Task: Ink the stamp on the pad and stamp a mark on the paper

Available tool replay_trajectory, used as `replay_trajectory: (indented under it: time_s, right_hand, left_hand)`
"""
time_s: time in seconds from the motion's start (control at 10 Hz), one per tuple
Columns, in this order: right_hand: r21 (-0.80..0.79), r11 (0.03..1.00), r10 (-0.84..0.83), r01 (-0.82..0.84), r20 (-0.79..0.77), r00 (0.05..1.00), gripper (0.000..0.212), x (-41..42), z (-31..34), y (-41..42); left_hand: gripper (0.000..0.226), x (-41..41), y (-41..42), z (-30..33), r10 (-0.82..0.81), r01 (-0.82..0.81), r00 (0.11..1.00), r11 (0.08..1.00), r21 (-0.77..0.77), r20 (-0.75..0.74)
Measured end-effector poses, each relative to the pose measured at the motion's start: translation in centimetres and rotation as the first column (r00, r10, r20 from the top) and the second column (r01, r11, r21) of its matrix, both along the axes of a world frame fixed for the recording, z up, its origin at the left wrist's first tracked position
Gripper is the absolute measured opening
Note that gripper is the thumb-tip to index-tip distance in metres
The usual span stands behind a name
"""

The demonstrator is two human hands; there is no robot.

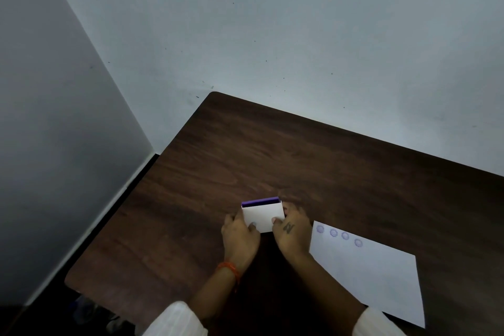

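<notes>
Right now I see the ink pad (263, 215), a white box with a purple strip showing along its far edge, sitting on the dark wooden surface (272, 161) and gripped from both sides; my left hand (240, 237) has its fingers curled against the left side with the thumb on the white lid; my right hand (293, 229) closes on the right side, thumb on top; the paper (376, 278) lies just beside the right hand, bearing four purple stamp marks (339, 236) along its far edge; I cannot see the stamp.

Matt wood-grain table (272, 155) (white paper (376, 278))
</notes>
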State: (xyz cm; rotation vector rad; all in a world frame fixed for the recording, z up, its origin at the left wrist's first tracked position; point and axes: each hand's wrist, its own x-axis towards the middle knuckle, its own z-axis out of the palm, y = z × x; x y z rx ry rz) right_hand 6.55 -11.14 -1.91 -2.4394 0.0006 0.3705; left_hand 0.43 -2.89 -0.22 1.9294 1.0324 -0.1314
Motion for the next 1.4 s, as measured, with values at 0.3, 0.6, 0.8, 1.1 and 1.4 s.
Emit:
replay_trajectory:
  time_s: [0.3,0.6,0.8,1.1,1.4]
  right_hand:
    - [0.013,0.999,0.032,-0.032,-0.047,0.998,0.037,0.8,0.1,-0.5]
    - [0.03,0.996,0.082,-0.081,-0.046,0.996,0.038,1.0,0.4,-0.9]
    - [0.02,0.992,0.121,-0.121,-0.044,0.992,0.041,1.6,0.4,-1.0]
    - [0.028,0.995,0.101,-0.1,-0.034,0.994,0.036,2.0,0.5,-0.7]
    - [-0.05,0.989,0.144,-0.142,0.052,0.988,0.032,2.3,1.9,-1.1]
  left_hand:
    - [0.043,0.0,0.2,-0.4,0.0,0.0,1.0,1.0,0.005,0.001]
    - [0.035,-0.1,0.5,-0.9,0.063,-0.064,0.997,0.998,0.02,0.034]
    - [0.029,-0.1,1.1,-1.4,0.113,-0.115,0.992,0.993,0.016,0.062]
    - [0.019,0.0,2.0,-1.6,0.12,-0.12,0.988,0.993,-0.01,0.093]
    - [0.026,-0.2,2.4,-0.7,0.078,-0.095,0.989,0.987,0.133,0.128]
